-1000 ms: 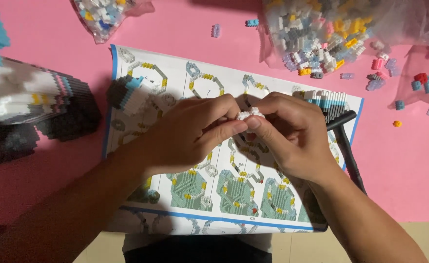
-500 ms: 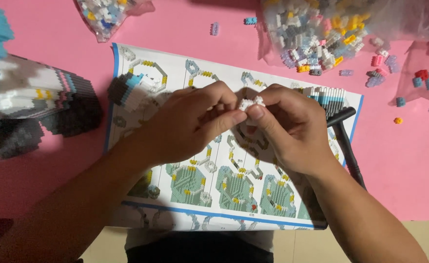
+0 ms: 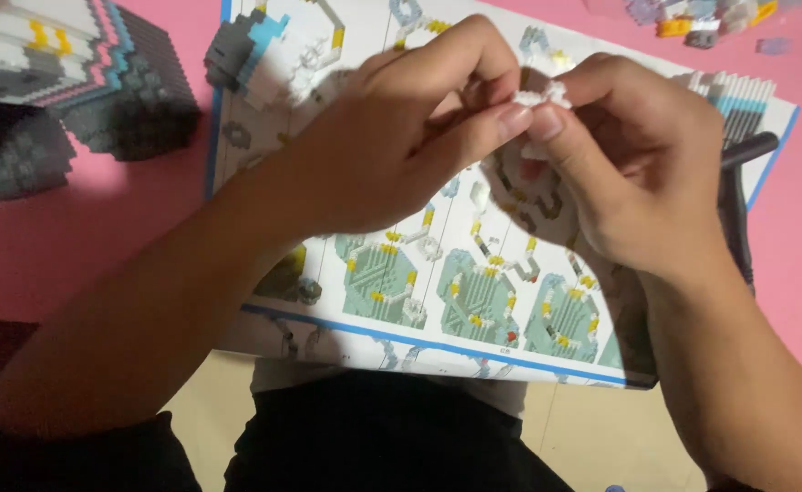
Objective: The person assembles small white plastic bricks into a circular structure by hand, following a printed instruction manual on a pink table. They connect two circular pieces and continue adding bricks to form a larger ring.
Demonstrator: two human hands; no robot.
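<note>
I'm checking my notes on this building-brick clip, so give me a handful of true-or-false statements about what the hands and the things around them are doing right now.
1. Both hands pinch a small white brick cluster between them. True.
2. The left hand lies flat on the pink surface. False: it is raised over the instruction sheet, its fingers at the cluster.
3. The instruction sheet lies beneath the hands. True.
4. A large built brick model sits to the person's right. False: it stands on the left, on the pink surface.
5. The right hand holds the dark tool. False: the tool lies on the sheet beside that hand.
</note>
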